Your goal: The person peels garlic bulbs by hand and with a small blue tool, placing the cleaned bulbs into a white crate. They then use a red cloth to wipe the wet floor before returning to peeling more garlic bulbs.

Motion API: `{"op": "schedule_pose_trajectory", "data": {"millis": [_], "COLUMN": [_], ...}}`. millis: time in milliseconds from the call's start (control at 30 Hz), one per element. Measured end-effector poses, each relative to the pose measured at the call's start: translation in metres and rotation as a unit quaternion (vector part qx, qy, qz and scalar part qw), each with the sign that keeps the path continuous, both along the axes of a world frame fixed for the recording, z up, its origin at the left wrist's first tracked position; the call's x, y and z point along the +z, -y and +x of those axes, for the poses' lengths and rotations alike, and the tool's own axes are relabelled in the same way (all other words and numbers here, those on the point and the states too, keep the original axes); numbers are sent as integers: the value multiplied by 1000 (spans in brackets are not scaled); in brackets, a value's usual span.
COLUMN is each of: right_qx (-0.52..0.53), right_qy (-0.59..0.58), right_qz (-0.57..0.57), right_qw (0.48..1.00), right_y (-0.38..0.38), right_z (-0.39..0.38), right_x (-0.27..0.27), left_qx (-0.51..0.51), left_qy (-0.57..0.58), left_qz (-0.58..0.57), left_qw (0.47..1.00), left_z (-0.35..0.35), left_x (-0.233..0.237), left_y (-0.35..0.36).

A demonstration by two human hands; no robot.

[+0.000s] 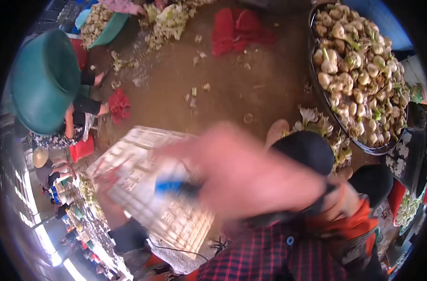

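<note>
What I'm tracking is the blue-handled tool (173, 187), a smear of blue with a dark length running right from it. It sits low over the white slatted crate (176, 225), which lies tilted just in front of my plaid shirt (269, 257).

My right hand (187, 157) is a pink blur just above that handle. I'd judge it has the tool, but I cannot tell whether the fingers are wrapped round it or loose. The forearm crosses the whole middle of the view, from my lower right up toward the left, slightly raised over the crate.

My left hand (108, 199) shows as a reddish blur at the crate's left edge, beyond a dark sleeve (129, 236). I cannot tell if it is clamped on the rim or only resting there.

To do this well I'd slow the swing, pin the crate flat with the left hand, and keep the tool's dark end pointed away from those fingers.

Further out, the dirt floor (232, 89) carries trimmings and red mesh sacks (239, 28). A dark basin (316, 89) heaped with pale bulbs (358, 70) stands to the right. On the left another person holds a teal basin (44, 79), well apart from me
</note>
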State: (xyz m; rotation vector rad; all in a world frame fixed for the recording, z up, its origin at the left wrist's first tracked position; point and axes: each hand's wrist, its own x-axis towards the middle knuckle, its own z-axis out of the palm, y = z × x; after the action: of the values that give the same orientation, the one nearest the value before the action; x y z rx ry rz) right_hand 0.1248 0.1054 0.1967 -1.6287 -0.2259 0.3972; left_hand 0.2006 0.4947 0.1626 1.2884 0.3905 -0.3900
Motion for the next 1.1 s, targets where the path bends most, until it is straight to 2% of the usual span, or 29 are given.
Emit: {"op": "schedule_pose_trajectory", "data": {"millis": [33, 100, 167, 200, 233, 300, 400, 467, 500, 567, 600, 633, 667, 700, 733, 767, 833, 867, 900, 933, 967, 1033, 1067, 1100], "right_qx": [-90, -260, -320, -400, -472, -475, -433, -423, -418, -366, -340, -319, -284, -286, -289, -287, -350, -340, -333, -313, -242, -170, -212, -257], "right_qy": [31, 112, 129, 40, -49, -149, -191, -200, -204, -132, -103, -74, 21, 16, 14, 12, -73, -87, -98, -97, -76, -49, -91, -128], "right_qz": [38, 96, 202, 105, 6, 14, -38, -44, -46, -79, -86, -96, -29, -15, 2, 20, -56, -80, -106, -55, -60, -80, -63, -44], "right_qw": [995, 954, 917, 909, 880, 867, 880, 883, 884, 918, 931, 940, 958, 958, 957, 958, 932, 933, 932, 943, 965, 981, 971, 957], "right_y": [36, 107, 161, 171, 182, 202, 196, 189, 185, 170, 159, 154, 150, 155, 164, 172, 183, 174, 162, 145, 140, 135, 132, 133], "right_z": [4, 13, 3, -1, -6, -17, -45, -57, -63, -62, -59, -57, -64, -61, -59, -55, -46, -33, -17, -7, 6, 16, 12, 12], "right_x": [-15, -45, -84, -93, -103, -147, -171, -187, -191, -175, -159, -142, -123, -119, -121, -126, -143, -153, -151, -148, -156, -155, -148, -140], "left_qx": [13, 8, 61, 83, 93, 115, 149, 168, 140, 88, 11, 62, 113, 165, 123, 129, 146, 254, 198, 144, 123, 82, 82, 131], "left_qy": [52, 41, 69, 84, 81, 67, 121, 122, 142, 179, 295, 254, 208, 156, 223, 207, 167, 132, 153, 177, 193, 263, 275, 257], "left_qz": [80, 25, 52, 65, 58, 45, 93, 107, 146, 223, 476, 384, 282, 175, 271, 247, 205, 183, 208, 231, 270, 426, 475, 460], "left_qw": [995, 999, 994, 991, 991, 990, 977, 972, 969, 954, 829, 885, 930, 958, 928, 938, 953, 941, 946, 946, 935, 862, 832, 840], "left_z": [-5, -4, -2, -1, -1, 1, 2, -4, -4, 4, -3, -2, -1, -1, -7, -5, -10, -3, 15, 34, 44, 62, 62, 61], "left_x": [14, 27, 29, 29, 28, 26, 13, 15, 14, 6, -6, 1, 10, 16, 8, 13, 30, 34, 18, 3, -11, -32, -37, -29], "left_y": [-12, -53, -74, -79, -78, -84, -100, -103, -115, -150, -144, -127, -111, -105, -123, -145, -170, -148, -173, -196, -220, -278, -309, -325]}}
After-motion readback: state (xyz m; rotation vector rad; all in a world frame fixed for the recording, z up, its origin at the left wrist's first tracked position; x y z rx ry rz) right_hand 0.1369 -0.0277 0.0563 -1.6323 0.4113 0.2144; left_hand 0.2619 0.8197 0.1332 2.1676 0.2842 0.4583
